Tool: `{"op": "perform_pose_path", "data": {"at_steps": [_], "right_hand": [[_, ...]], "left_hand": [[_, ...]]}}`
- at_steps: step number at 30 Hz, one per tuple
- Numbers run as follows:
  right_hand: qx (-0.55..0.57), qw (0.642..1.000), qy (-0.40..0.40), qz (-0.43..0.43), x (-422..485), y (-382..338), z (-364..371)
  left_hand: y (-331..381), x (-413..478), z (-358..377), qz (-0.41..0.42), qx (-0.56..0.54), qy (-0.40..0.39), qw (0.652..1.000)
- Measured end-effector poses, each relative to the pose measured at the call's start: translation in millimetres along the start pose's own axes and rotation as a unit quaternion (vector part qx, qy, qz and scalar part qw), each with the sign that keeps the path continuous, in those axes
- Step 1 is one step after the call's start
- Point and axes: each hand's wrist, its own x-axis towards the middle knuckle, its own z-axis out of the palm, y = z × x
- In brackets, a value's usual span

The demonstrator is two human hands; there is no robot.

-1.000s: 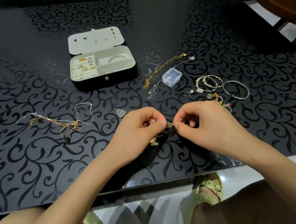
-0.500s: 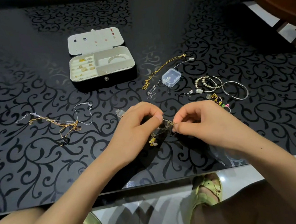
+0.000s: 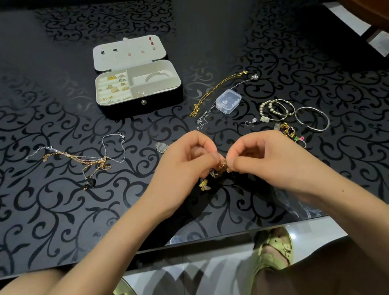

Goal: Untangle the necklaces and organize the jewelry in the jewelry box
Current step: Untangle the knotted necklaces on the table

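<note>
Pinching a knotted chain (image 3: 221, 165) between them over the table (image 3: 52, 222), left hand (image 3: 185, 162) and right hand (image 3: 269, 161) work; the jewelry box (image 3: 124, 109) seems part-filled, another tangle (image 3: 89, 159) and bracelets (image 3: 313, 119) lie outside.

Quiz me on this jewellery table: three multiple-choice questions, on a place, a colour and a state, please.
1. The clear plastic box lies: A in the jewelry box; B on the table, right of it; C on the floor.
2. The jewelry box's lining is: A red; B blue; C off-white.
3. The left hand and right hand: A both pinch a tangled chain; B lie flat; C shut the lid.
Answers: B, it sits on the dark tabletop; C, pale compartments; A, fingertips meet on the chain.
</note>
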Motion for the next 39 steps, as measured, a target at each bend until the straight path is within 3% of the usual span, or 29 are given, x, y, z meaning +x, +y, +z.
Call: {"op": "perform_pose_path", "data": {"at_steps": [7, 15, 23, 29, 35, 39], "right_hand": [[-0.087, 0.996, 0.016, -0.027, 2, 1, -1], [-0.242, 0.955, 0.133, -0.112, -6, 6, 7], [-0.275, 0.947, 0.140, -0.095, -6, 2, 19], [-0.196, 0.971, 0.132, -0.037, 0, 5, 22], [-0.130, 0.985, 0.112, -0.035, 1, 4, 21], [-0.045, 0.996, 0.080, -0.011, 2, 5, 14]], "left_hand": [[1, -1, 0, 0.015, 0.055, 0.013, 0.998], [4, -1, 0, 0.021, 0.081, 0.047, 0.995], [3, -3, 1, 0.049, 0.175, 0.071, 0.981], [2, -5, 4, 0.097, 0.259, 0.076, 0.958], [3, -6, 3, 0.131, 0.309, 0.065, 0.940], [2, -6, 0, 0.127, 0.283, 0.070, 0.948]]}}
